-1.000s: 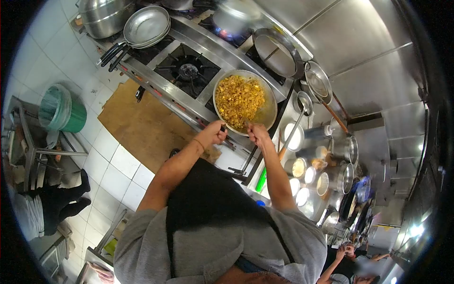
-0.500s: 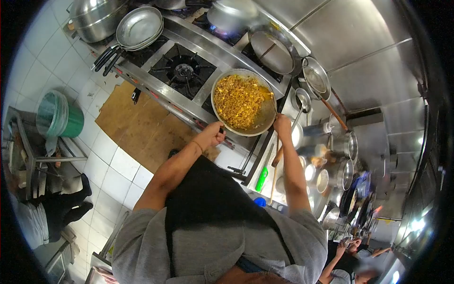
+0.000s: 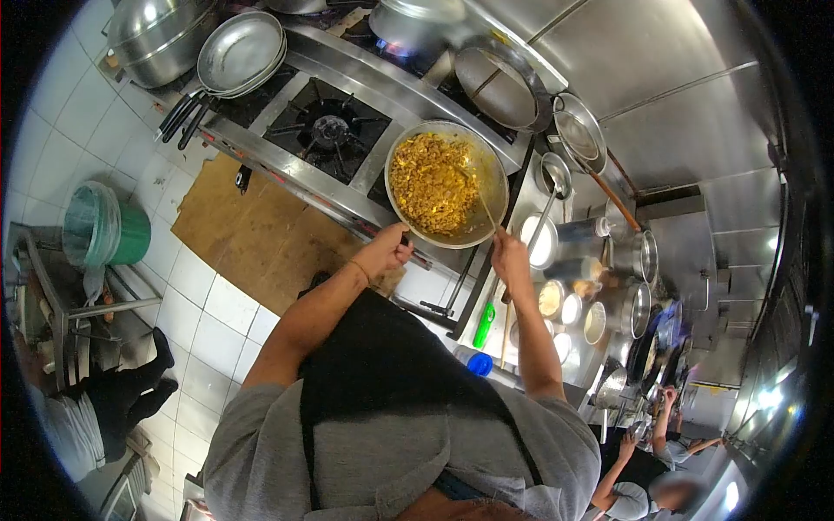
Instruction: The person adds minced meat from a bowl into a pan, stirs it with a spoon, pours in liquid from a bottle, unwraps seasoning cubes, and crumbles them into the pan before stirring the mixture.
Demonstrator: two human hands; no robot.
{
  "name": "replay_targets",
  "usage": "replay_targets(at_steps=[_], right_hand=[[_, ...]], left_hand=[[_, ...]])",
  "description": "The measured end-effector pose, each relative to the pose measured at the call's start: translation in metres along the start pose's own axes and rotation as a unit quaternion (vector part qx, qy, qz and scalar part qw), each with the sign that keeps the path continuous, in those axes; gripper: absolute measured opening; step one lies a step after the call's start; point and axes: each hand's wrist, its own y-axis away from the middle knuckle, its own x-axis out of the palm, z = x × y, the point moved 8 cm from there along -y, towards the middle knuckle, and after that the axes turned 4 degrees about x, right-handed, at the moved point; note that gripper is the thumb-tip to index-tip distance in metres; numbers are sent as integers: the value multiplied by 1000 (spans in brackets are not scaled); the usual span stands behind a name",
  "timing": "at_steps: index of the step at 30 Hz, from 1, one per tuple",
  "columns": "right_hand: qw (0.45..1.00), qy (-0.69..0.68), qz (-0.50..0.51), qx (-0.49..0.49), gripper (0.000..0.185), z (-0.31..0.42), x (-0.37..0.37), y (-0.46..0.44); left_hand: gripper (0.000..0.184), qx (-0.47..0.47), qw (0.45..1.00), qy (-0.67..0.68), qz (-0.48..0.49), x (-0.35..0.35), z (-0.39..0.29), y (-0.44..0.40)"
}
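A deep round pan (image 3: pixel 497 169) sits over the stove's front burner, holding loose yellow-brown food (image 3: pixel 430 187) that looks like fried rice or scrambled crumbs. My left hand (image 3: pixel 387 252) is closed around the pan's dark handle at its near edge. In my right hand (image 3: pixel 511 257) is the thin handle of a metal spoon (image 3: pixel 486 207). Its far end dips into the food on the pan's right side, so the bowl of the spoon is mostly covered.
An unlit burner (image 3: pixel 330 130) lies left of the pan, with stacked frying pans (image 3: pixel 241 52) beyond. A pot (image 3: pixel 419 17) stands over a blue flame behind. To the right are a ladle (image 3: pixel 549 204), containers and a green-handled tool (image 3: pixel 486 326). Co-workers (image 3: pixel 630 495) stand at lower right.
My right hand has moved slightly left and down, and the spoon now reaches further into the pan. The food has shifted leftward. My left hand keeps its grip on the handle.
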Motion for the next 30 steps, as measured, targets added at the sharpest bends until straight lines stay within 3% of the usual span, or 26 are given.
replay_targets(at_steps=[1, 3, 8, 10, 13, 16, 19, 22, 26, 30], right_hand=[[1000, 0, -2, 0, 27, -2, 4, 11], [995, -35, 19, -95, 30, 10, 24, 32], [995, 62, 77, -26, 33, -9, 95, 3], [995, 74, 71, 7, 34, -8, 89, -9], [998, 47, 31, -18, 32, 1, 62, -9], [997, 25, 68, -34, 31, 9, 31, 28], [993, -13, 99, -58, 32, 4, 59, 59], [995, 32, 82, -42, 28, 10, 97, 56], [995, 72, 57, 50, 28, -27, 108, 3], [997, 56, 53, 20, 28, 8, 47, 19]], left_hand=[[17, 1, 1000, -1, 1, 0, -1, -1], [18, 7, 1000, 3, 3, -2, -1, -2], [20, 9, 1000, 20, -9, -9, 1, -11], [22, 9, 1000, 21, -15, -12, 2, -10], [23, 16, 1000, 20, 1, -4, -1, 0], [23, 21, 999, 32, -8, 3, -1, 6], [22, 13, 999, 41, -32, -3, 1, 3], [21, 0, 999, 54, 9, -4, 4, -5], [21, 24, 999, 39, 9, -4, 6, -5], [22, 8, 998, 61, 16, -7, 2, -11]])
